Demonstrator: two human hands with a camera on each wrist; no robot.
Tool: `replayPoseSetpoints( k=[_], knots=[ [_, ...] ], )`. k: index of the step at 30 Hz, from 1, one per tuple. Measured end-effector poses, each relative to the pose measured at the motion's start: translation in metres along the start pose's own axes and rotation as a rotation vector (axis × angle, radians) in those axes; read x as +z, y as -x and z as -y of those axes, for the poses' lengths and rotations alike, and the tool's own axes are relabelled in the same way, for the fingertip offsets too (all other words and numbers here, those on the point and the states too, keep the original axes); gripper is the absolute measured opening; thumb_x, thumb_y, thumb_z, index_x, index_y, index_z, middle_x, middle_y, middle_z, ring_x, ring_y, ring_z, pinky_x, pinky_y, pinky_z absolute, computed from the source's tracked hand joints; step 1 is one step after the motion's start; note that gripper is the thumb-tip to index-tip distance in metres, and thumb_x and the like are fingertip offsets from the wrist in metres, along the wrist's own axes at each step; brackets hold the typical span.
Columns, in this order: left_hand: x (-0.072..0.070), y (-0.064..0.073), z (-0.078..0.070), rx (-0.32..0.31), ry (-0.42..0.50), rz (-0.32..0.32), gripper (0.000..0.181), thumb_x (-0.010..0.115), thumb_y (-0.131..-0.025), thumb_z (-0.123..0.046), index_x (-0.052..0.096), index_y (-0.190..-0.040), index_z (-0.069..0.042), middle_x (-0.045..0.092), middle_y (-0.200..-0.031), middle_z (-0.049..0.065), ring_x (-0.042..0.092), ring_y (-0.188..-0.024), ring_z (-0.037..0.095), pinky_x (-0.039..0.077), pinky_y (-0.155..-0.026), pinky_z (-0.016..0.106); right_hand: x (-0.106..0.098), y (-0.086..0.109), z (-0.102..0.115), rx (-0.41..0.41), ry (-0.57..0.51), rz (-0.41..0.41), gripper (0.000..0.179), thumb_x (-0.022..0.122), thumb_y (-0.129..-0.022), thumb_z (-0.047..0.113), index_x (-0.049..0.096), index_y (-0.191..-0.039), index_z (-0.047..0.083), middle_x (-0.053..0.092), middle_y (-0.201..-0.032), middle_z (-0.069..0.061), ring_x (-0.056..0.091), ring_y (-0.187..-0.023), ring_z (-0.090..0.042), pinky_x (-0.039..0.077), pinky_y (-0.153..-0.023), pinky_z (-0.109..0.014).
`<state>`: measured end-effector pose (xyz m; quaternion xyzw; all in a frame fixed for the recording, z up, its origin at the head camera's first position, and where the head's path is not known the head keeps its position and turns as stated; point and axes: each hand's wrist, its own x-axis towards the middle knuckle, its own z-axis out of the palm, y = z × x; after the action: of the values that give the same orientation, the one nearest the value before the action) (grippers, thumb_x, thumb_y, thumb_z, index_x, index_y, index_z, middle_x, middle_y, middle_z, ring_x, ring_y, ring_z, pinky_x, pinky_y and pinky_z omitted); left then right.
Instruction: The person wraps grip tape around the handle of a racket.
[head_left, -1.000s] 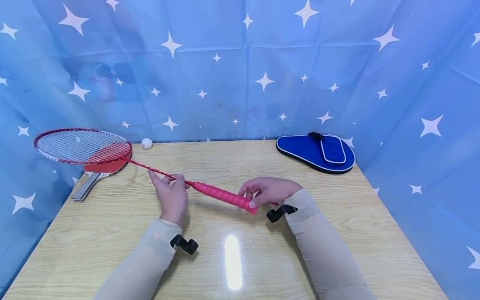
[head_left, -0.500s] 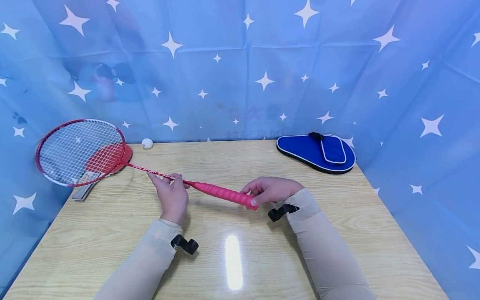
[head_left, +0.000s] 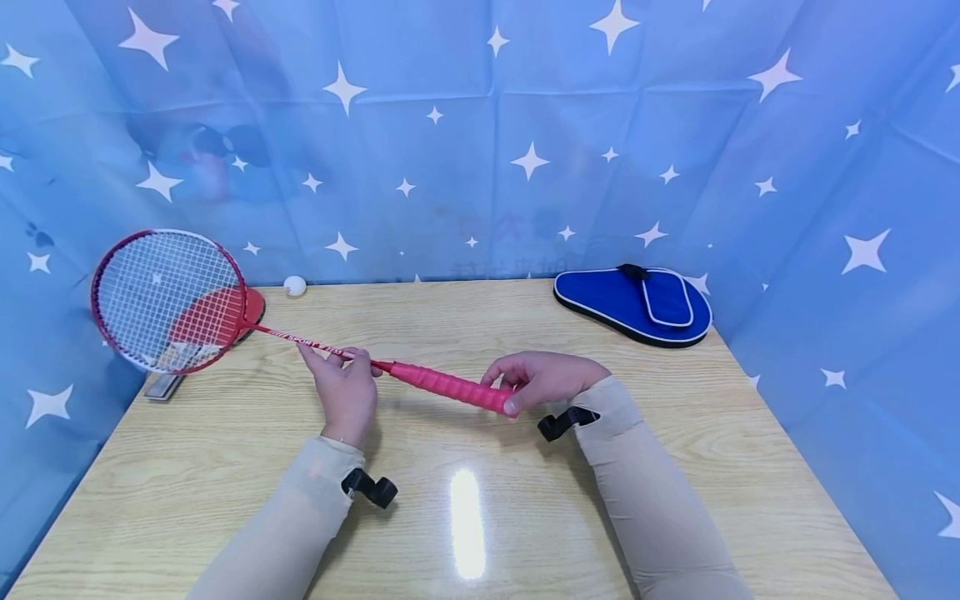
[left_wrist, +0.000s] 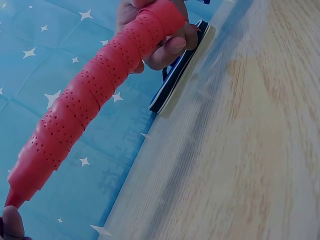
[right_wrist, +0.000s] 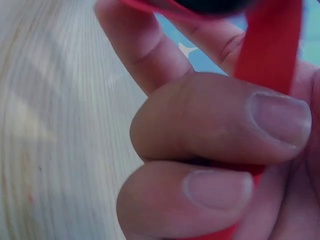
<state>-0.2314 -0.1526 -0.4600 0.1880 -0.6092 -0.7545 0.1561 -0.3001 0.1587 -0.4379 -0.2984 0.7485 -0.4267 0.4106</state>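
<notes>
A badminton racket (head_left: 318, 344) is held above the table, its strung head at the left and its pink-red handle (head_left: 450, 387) pointing right. My left hand (head_left: 347, 400) pinches the shaft just beyond the handle. At the handle's butt end, my right hand (head_left: 543, 379) grips with thumb and fingers. The handle is wound in perforated grip tape (left_wrist: 95, 85), its overlapping turns plain in the left wrist view. In the right wrist view, a loose red strip (right_wrist: 270, 45) of the tape runs from the butt into the palm, under curled fingers (right_wrist: 220, 117).
Behind the racket head, a red table tennis bat (head_left: 255, 308) lies at the table's back left, partly hidden. A white ball (head_left: 295, 286) sits near the back edge. The blue bat case (head_left: 615, 304) lies at the back right, before a starry curtain (head_left: 450, 125).
The racket has turned about its shaft, so its strung face has swung from nearly flat to facing me. The shaft lettering now shows. Both hands have stayed almost in place.
</notes>
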Motion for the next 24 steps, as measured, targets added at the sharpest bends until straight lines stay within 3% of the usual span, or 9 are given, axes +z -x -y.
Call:
replayPoseSetpoints(
  k=[3, 6, 13, 18, 24],
  knots=[
    [0.001, -0.0007, 0.0015, 0.003, 0.006, 0.004, 0.103, 0.052, -0.106, -0.004, -0.027, -0.164, -0.034, 0.055, -0.123, 0.011, 0.059, -0.081, 0.017, 0.052, -0.07, 0.022, -0.0019, 0.0017, -0.0013, 0.01, 0.006, -0.014, 0.047, 0.076, -0.094, 0.015, 0.063, -0.138, 0.008, 0.071, -0.104, -0.012, 0.065, -0.091, -0.024, 0.053, -0.08, -0.033],
    [0.0016, -0.0008, 0.0022, 0.005, 0.003, 0.012, 0.104, 0.053, -0.105, -0.003, -0.027, -0.164, -0.037, 0.053, -0.11, 0.006, 0.051, -0.073, 0.014, 0.048, -0.066, 0.021, -0.0036, 0.0025, -0.0019, 0.017, 0.002, -0.031, 0.044, 0.071, -0.095, 0.012, 0.062, -0.137, 0.004, 0.069, -0.096, -0.009, 0.06, -0.086, -0.024, 0.05, -0.079, -0.033],
    [0.0011, 0.0008, 0.0015, 0.03, -0.036, 0.009, 0.101, 0.05, -0.107, -0.006, -0.029, -0.164, -0.033, 0.054, -0.115, 0.008, 0.054, -0.072, 0.016, 0.049, -0.064, 0.022, -0.0041, 0.0027, -0.0004, 0.029, -0.03, -0.031, 0.043, 0.058, -0.091, 0.001, 0.062, -0.134, 0.0, 0.063, -0.084, -0.004, 0.047, -0.073, -0.023, 0.039, -0.066, -0.03],
    [0.0007, 0.0006, 0.0004, 0.035, -0.047, 0.017, 0.099, 0.049, -0.109, -0.009, -0.031, -0.163, -0.031, 0.053, -0.106, 0.008, 0.055, -0.072, 0.018, 0.048, -0.063, 0.022, -0.0035, 0.0044, 0.0002, -0.008, -0.034, -0.02, 0.044, 0.055, -0.088, -0.005, 0.061, -0.132, -0.001, 0.057, -0.076, -0.002, 0.043, -0.066, -0.019, 0.038, -0.063, -0.029],
    [0.0006, -0.0006, 0.0, 0.03, -0.067, 0.032, 0.098, 0.048, -0.109, -0.01, -0.032, -0.162, -0.031, 0.048, -0.098, 0.004, 0.054, -0.068, 0.016, 0.045, -0.059, 0.021, -0.0033, 0.0054, 0.0006, -0.123, -0.046, 0.005, 0.046, 0.049, -0.087, -0.01, 0.056, -0.132, -0.007, 0.057, -0.078, -0.002, 0.046, -0.071, -0.036, 0.043, -0.067, -0.033]
  ],
)
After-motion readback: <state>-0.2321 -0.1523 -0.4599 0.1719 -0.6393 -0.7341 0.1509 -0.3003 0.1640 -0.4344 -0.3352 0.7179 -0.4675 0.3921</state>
